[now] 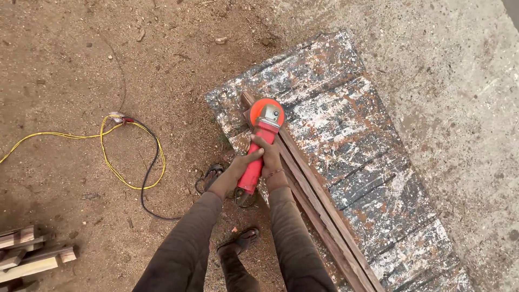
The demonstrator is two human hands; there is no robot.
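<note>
**Inspector:** Report the grip.

**Operator:** I see both hands wrapped around the red body of an angle grinder. The right hand is clamped high on the body, just behind the gear head; the left hand closes around it just below, nearer the tail. In my judgement the two-handed hold is there to steady the tool against kick.

**Inspector:** Where does the tool sit?

**Operator:** Ahead of the grip, its round orange guard rests over the far end of a bundle of long wooden strips. The strips run back from the grip past the right forearm, lying side by side on a corrugated metal sheet. The sheet appears to serve as a work bed, keeping the wood off the dirt.

**Inspector:** Materials?

**Operator:** The sheet is ribbed, rusted and paint-spattered. The strips are dark, narrow and straight-edged. Left of the grip, a yellow cable and a black cord loop over sandy ground; I cannot tell which feeds the grinder. Sandalled feet stand below the grip. Pale offcuts lie well apart, far left.
</note>
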